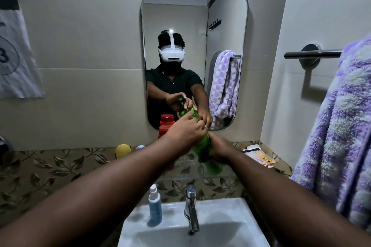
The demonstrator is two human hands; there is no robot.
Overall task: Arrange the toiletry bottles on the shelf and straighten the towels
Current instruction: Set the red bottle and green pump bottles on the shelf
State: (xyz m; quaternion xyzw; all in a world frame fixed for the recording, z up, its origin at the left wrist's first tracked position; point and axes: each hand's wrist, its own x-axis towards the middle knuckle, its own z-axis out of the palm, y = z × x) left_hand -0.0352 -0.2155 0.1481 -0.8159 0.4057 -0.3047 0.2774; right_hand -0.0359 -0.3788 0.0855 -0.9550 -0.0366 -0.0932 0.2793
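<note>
A green bottle (202, 149) stands tilted over the glass shelf (200, 174) below the mirror. My right hand (218, 149) grips its body from the right. My left hand (188, 129) is closed on its top, hiding the cap. A red-capped bottle (165, 129) stands just left of it, against the mirror. A yellow round item (123, 150) and a small pale one (140, 147) sit further left on the shelf. A purple-and-white towel (339, 136) hangs bunched on the bar (311, 54) at the right.
A blue spray bottle (155, 205) stands on the white sink (230, 216) beside the chrome tap (191, 208). A packet with toothbrushes (259, 155) lies on the ledge at the right. The mirror (194, 26) reflects a person. A paper sheet (16, 56) hangs on the left wall.
</note>
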